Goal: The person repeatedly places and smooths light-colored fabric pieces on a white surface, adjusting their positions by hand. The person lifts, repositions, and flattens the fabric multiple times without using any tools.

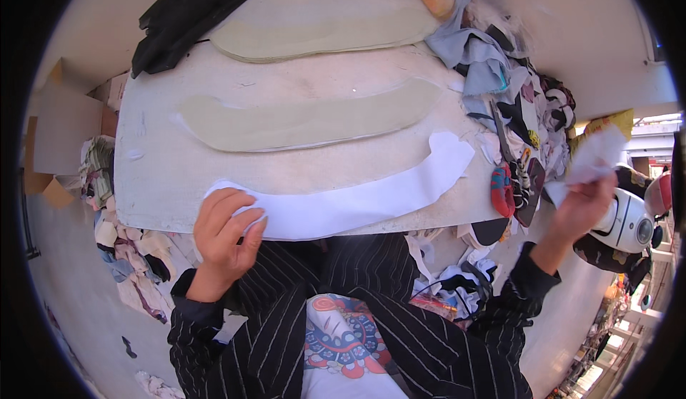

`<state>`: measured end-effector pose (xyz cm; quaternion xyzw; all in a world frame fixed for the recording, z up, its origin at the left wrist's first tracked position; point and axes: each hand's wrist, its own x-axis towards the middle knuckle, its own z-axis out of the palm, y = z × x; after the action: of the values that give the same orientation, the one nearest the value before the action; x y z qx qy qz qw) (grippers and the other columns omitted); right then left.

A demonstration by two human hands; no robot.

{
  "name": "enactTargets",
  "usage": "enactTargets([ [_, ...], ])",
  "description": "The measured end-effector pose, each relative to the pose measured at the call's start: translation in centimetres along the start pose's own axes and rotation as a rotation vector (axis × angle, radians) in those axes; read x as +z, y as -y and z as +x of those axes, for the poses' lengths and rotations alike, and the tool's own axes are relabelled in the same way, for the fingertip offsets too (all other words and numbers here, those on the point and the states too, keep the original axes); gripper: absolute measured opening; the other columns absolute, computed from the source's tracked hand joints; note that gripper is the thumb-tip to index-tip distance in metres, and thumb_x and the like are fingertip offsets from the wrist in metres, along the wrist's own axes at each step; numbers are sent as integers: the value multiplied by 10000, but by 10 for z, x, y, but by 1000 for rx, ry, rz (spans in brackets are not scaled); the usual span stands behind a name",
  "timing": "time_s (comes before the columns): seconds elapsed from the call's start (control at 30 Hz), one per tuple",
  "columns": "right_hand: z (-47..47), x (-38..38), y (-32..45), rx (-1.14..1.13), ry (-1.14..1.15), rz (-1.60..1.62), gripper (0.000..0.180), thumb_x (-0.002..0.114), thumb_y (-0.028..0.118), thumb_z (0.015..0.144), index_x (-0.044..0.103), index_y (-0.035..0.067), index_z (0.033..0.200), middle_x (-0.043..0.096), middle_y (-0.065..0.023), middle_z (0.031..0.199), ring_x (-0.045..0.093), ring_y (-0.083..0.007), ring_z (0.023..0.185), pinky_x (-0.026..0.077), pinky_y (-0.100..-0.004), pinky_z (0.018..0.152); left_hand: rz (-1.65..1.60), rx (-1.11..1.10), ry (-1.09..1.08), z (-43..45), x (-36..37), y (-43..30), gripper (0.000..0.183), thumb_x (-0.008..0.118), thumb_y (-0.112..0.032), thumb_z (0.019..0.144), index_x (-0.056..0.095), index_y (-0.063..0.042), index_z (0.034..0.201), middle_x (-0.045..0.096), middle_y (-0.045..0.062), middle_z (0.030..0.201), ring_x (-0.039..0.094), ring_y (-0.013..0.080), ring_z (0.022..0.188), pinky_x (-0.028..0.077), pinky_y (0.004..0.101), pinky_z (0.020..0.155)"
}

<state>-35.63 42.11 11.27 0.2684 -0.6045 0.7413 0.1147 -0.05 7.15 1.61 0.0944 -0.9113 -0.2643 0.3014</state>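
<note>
My left hand (pixel 228 238) grips the left end of a long curved white piece (pixel 343 208), perhaps fabric or paper. It lies along the near edge of the worktable (pixel 300 176), its right end bending away from me. Out past the table's right side, my right hand (pixel 584 208) is raised with a blurred white scrap (pixel 599 155) in its fingers. Beyond the white piece lies a pale greenish curved panel (pixel 316 120). A similar stack (pixel 327 37) of curved panels rests farther back.
Scissors (pixel 501 176) with wrapped handles lie at the table's right edge, beside heaped fabric scraps (pixel 482 64). Black cloth (pixel 187 18) covers the far left corner. More scraps (pixel 134 265) are on the floor at left. A white rounded device (pixel 629 222) stands near my right hand.
</note>
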Motion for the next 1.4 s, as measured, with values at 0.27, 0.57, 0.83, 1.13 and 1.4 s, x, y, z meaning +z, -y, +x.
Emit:
enactTargets([
  [0.27, -121, 232, -39, 447, 747, 74, 298, 497, 188, 1023, 630, -22, 1188, 668, -41, 863, 604, -102, 741, 472, -220, 652, -1198, -582, -26, 45, 69, -34, 604, 724, -80, 868, 465, 38, 1401, 550, 165, 1359, 597, 232, 1191, 493, 372, 1004],
  [0.57, -97, 262, -81, 534, 979, 151, 484, 639, 209, 928, 514, -4, 1344, 660, -57, 1010, 573, -110, 914, 465, -252, 777, -1339, -773, -265, 66, 60, -1, 313, 677, -67, 914, 599, 9, 1207, 692, 86, 1028, 657, 156, 888, 549, 299, 729],
  [0.83, -77, 246, -61, 556, 1251, -171, 249, 726, 71, 823, 629, 5, 1042, 636, 15, 826, 563, -42, 733, 440, -196, 650, -1190, -708, -369, 63, 38, 28, 154, 696, -73, 903, 660, -3, 1036, 691, 59, 923, 628, 116, 755, 494, 259, 650],
  [1.13, -72, 244, -84, 546, 1284, -296, 348, 708, 18, 747, 623, 34, 1084, 557, -24, 663, 507, -88, 641, 415, -230, 626, -608, -931, -438, 33, -15, 100, 154, 691, -133, 916, 666, 15, 945, 665, 27, 736, 589, 75, 600, 444, 223, 520],
  [1.4, -71, 247, -102, 555, 1226, -353, 312, 710, 33, 770, 630, 44, 1072, 551, -37, 628, 493, -110, 602, 411, -249, 606, -229, -936, -423, 48, -10, 139, 186, 725, -192, 882, 682, -12, 864, 640, -4, 693, 552, 53, 578, 424, 207, 545],
])
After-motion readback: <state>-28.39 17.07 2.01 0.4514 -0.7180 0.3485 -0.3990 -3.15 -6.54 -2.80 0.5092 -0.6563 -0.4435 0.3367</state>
